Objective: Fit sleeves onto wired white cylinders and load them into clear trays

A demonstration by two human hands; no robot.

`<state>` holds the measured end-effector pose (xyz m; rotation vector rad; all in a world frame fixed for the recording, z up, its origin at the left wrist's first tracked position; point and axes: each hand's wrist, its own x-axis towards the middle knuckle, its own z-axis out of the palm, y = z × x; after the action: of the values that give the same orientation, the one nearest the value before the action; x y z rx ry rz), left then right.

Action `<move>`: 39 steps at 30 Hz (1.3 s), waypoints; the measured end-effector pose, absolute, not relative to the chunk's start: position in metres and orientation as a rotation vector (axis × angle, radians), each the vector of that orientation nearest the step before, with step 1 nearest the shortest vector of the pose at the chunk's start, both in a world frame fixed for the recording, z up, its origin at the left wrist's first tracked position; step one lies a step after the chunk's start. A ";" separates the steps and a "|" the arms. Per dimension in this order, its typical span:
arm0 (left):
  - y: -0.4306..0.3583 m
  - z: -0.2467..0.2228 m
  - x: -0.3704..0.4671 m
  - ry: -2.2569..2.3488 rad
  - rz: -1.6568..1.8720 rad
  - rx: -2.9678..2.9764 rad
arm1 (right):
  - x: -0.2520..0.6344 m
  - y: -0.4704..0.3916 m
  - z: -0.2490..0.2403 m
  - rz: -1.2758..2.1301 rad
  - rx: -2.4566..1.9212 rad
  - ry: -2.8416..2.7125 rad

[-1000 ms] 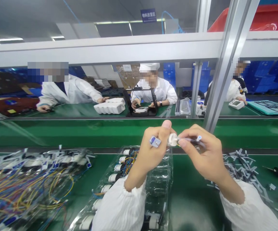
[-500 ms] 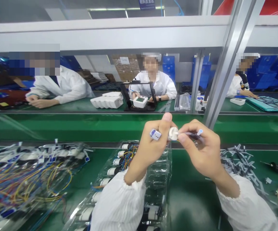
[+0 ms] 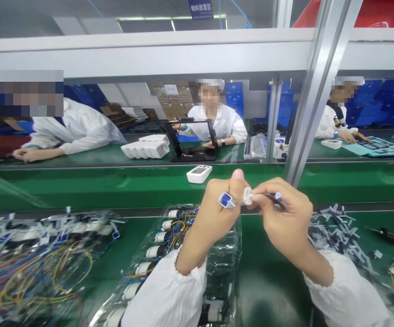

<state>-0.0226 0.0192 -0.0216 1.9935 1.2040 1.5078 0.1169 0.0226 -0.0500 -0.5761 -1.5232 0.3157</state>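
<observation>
Multicoloured wires, tangled over parts toward the tabletop's left edge. Clear plastic tray, reaching from the near edge toward the far edge; white-and-black cylinders in its left row. Left hand, raised before the far edge: grip closed on a white part, a blue-and-silver piece showing at the fingers. Right hand: grip pinched on a slim tube, fingertips meeting the white part. Status: joining seems under way; seating hidden by fingertips. Loose tubes, heaped toward the far right corner, apparently unfitted: much seemingly left. Black-handled tool, right edge.
</observation>
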 end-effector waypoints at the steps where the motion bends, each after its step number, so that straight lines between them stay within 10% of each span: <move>1: 0.019 -0.022 -0.023 1.222 1.494 2.038 | 0.118 0.023 -0.050 0.290 -0.579 -1.539; 8: 0.024 -0.024 -0.029 1.363 1.421 2.399 | 0.118 0.027 -0.051 0.325 -0.646 -1.619; 19: 0.031 -0.029 -0.028 1.248 1.454 2.273 | 0.143 0.044 -0.031 1.268 -0.718 -1.555; 39: 0.064 -0.046 -0.035 0.922 1.205 1.479 | 0.160 0.057 -0.028 0.615 -0.781 -1.280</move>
<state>-0.0349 0.0641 -0.0461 1.4789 0.9220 1.2054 0.1605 0.0572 -0.0278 -0.7805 -1.2805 0.6148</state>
